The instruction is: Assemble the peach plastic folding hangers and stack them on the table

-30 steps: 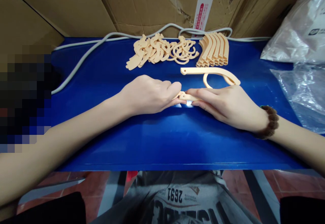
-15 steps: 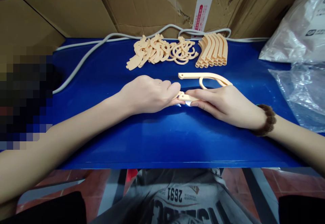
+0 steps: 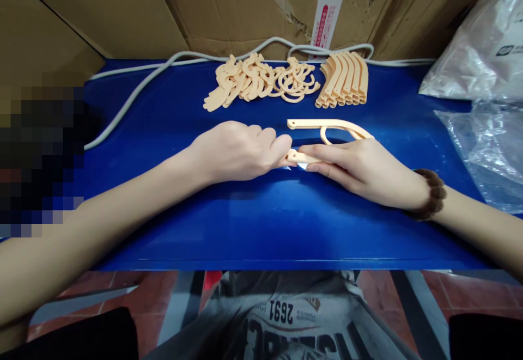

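Head view shows our left hand and right hand both pinched on a peach curved plastic hook piece at frame centre, over the blue surface. Uneven squeezing could snap or slip it.

Peach plastic hanger piece, flat on blue table

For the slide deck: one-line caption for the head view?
Left hand and right hand pinch a peach plastic hanger part on a blue tabletop.
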`<action>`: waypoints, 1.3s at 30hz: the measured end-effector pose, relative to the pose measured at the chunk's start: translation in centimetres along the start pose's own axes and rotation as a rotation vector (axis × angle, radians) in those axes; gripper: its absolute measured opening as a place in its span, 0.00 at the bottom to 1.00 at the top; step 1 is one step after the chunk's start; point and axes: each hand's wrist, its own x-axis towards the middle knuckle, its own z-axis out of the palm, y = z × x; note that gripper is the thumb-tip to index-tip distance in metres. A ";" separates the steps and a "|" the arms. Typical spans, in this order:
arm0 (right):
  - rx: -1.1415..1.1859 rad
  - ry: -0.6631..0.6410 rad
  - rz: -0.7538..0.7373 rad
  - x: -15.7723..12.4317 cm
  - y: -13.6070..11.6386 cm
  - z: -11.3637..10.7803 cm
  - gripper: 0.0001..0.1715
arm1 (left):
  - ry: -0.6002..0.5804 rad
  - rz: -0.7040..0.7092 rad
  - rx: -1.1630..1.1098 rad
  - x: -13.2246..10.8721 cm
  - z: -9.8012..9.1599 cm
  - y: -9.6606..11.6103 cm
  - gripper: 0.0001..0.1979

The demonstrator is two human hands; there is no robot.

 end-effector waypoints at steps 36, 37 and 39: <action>-0.413 0.130 -0.064 -0.4 -0.6 0.4 0.26 | 0.147 -0.061 -0.094 0.3 -0.2 0.3 0.22; -0.395 0.125 -0.062 -0.4 -0.6 0.4 0.26 | 0.142 -0.055 -0.085 0.3 -0.2 0.3 0.21; -0.364 0.113 -0.050 -0.4 -0.5 0.5 0.27 | 0.136 -0.040 -0.066 0.2 -0.3 0.2 0.21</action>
